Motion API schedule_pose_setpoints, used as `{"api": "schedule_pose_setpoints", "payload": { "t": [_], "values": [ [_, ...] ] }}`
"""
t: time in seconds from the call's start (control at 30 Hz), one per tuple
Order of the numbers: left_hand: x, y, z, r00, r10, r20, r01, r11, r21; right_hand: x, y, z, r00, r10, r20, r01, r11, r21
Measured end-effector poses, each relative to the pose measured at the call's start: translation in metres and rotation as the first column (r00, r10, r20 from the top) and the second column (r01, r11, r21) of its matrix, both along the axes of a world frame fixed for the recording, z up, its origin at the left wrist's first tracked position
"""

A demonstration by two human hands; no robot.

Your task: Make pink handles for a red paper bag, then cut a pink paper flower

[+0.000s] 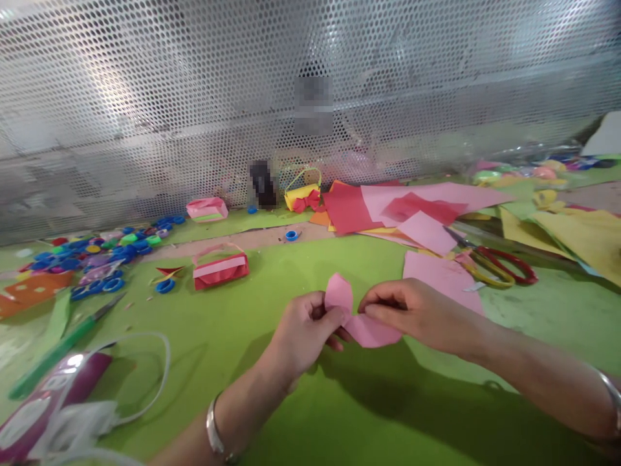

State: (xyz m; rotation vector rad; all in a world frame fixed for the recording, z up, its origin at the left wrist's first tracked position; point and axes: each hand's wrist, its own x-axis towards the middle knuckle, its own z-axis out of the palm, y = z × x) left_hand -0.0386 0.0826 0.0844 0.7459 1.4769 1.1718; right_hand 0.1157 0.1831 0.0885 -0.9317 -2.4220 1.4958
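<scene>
A pink paper piece (372,331) with two rounded lobes is held just above the green tabletop. My left hand (310,330) pinches it at its narrow middle, thumb in front. My right hand (412,310) has thumb and fingertips closed on the upper edge of its right lobe. Behind my right hand lies a flat pink paper sheet (436,275). Farther left stands a small red paper handbag (221,272) with a pink flap and handle.
Scissors (495,262) with red and yellow handles lie right, near stacked red and pink sheets (344,207). A yellow paper bag (301,196) with a red bow stands behind. Left are blue plastic rings (114,281), a green-handled knife (63,356) and a white cable (167,362). A perforated metal panel (194,84) closes the back.
</scene>
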Motion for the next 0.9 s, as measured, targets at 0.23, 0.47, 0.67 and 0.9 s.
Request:
{"api": "schedule_pose_setpoints", "payload": {
  "t": [0.23, 0.47, 0.67, 0.9],
  "values": [
    [0.0002, 0.0020, 0.0032, 0.987, 0.159, 0.021, -0.159, 0.987, -0.016, 0.0005, -0.0017, 0.0034, 0.972, -0.205, -0.115, 0.185, 0.970, -0.159],
    [0.0011, -0.0010, 0.0022, 0.994, 0.100, 0.042, -0.099, 0.995, -0.022, -0.0017, -0.0051, 0.0058, 0.975, -0.167, -0.145, 0.144, 0.977, -0.158],
    [0.0000, -0.0017, -0.0002, 0.997, 0.053, -0.051, -0.055, 0.998, -0.043, -0.0027, -0.0051, 0.0048, 0.949, -0.249, -0.193, 0.214, 0.959, -0.184],
    [0.0004, -0.0005, -0.0003, 0.999, 0.050, -0.005, -0.050, 0.999, -0.019, -0.0004, -0.0050, 0.0080, 0.958, -0.216, -0.188, 0.175, 0.961, -0.213]
  ]
}}
